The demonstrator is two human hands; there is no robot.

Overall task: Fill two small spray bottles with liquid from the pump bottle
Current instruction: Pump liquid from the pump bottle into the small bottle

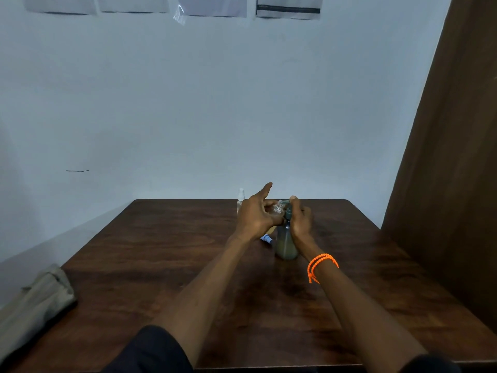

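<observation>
The pump bottle, translucent with greenish liquid low inside, stands upright near the middle of the dark wooden table. My right hand rests on its dark pump head with a finger on top. My left hand holds a small clear spray bottle tilted against the pump's spout, index finger pointing up. A second small spray bottle with a white top stands behind my left hand, partly hidden. A small blue and white cap piece lies on the table beside the pump bottle.
A folded olive cloth lies at the table's left front edge. The white wall stands just behind the table. A brown wooden panel rises along the right side.
</observation>
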